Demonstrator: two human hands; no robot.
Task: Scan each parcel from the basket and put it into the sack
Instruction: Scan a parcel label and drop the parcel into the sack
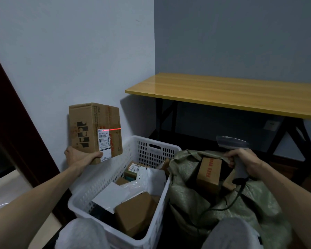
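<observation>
My left hand holds a brown cardboard parcel upright by its bottom edge, to the left of and above the basket. A red scan line crosses the top of its white label. My right hand grips a grey barcode scanner over the sack, pointed left at the parcel. The white plastic basket below holds several parcels: brown boxes and white mailer bags. The green woven sack stands open at the basket's right, with a brown box inside.
A yellow-topped table on black legs stands behind the sack at the right. A light wall is close behind the held parcel, with a dark door frame at the left. My knees are at the bottom edge. The scanner's black cable hangs over the sack.
</observation>
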